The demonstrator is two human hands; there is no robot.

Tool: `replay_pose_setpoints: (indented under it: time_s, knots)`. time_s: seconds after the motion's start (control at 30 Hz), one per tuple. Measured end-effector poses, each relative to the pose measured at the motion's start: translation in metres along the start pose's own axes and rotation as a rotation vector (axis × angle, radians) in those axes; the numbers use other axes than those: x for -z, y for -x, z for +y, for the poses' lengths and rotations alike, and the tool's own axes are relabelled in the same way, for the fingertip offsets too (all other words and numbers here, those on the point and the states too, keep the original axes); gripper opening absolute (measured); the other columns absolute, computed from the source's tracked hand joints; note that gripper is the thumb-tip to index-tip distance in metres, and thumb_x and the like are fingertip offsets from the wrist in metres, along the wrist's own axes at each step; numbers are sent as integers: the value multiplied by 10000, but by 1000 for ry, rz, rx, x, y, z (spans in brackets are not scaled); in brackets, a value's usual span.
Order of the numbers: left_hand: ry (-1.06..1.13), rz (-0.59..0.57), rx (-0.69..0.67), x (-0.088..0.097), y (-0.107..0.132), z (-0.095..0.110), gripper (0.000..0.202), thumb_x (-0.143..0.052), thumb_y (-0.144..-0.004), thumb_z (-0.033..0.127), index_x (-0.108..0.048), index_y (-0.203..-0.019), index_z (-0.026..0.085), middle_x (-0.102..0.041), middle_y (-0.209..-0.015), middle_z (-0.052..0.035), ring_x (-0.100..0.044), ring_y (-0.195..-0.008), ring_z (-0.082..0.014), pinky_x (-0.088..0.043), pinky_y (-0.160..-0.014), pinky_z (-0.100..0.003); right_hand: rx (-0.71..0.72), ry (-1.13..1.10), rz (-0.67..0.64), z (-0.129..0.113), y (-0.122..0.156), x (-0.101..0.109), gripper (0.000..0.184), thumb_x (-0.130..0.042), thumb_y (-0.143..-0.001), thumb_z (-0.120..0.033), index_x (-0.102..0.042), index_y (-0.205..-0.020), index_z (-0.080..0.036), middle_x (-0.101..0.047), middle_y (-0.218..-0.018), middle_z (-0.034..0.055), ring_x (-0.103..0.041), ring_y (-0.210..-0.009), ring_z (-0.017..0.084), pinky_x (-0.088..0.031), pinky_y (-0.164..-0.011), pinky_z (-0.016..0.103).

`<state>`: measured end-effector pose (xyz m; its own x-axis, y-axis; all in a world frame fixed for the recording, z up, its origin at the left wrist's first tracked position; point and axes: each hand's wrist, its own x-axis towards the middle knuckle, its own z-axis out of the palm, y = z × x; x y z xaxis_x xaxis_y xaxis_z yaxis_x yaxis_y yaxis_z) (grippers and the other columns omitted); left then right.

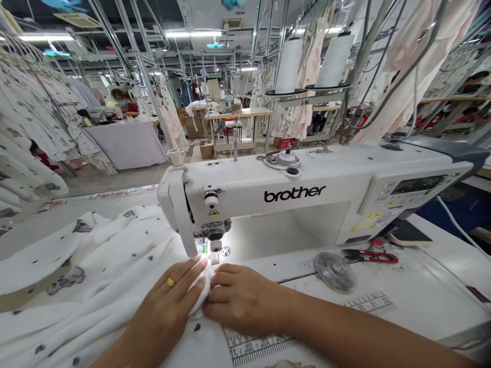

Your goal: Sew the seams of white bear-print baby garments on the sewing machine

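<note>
A white Brother sewing machine [307, 194] stands across the table, its needle and presser foot [213, 250] lit from above. White printed fabric [99, 271] spreads over the left of the table and runs under the foot. My left hand [172, 301], with a gold ring, lies on the fabric just before the foot, fingers stretched and pressing a fold. My right hand [241, 299] rests flat beside it, fingertips touching the same fold.
Red-handled thread snips [370, 255] and a round metal plate [335, 271] lie on the table [422, 296] to the right. A printed ruler [261, 345] is on the table's front. Two thread cones [289, 64] stand behind the machine. Garments hang all around; another person sits far left.
</note>
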<state>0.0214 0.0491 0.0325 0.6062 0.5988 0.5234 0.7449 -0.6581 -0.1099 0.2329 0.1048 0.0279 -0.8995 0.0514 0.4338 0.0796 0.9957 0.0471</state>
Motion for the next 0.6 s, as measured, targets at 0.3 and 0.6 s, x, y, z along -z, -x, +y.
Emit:
replay_pose_setpoints:
  time_s: [0.3,0.6]
  knots:
    - [-16,-12,-2,-15,5,-10,368,-345,-838,-15,-616,-988,184,-672,-1184,-81,-621,-1125,-195,-524,-955,-336,-58,-12,-41,-2,3,-2,210,-502,-968,-155,-579,-773,-173,-639,-781,-24,-535,-716,134,-415,-726,268]
    - [-3,-166,-155,-11,-13,-41,348,-334,-890,-5,-608,-1025,161,-679,-972,-80,-629,-971,-212,-512,-895,-380,-199,-118,-53,3,0,-9,194,-528,-988,-181,-585,-804,-160,-665,-863,1,-579,-924,138,-415,-890,270]
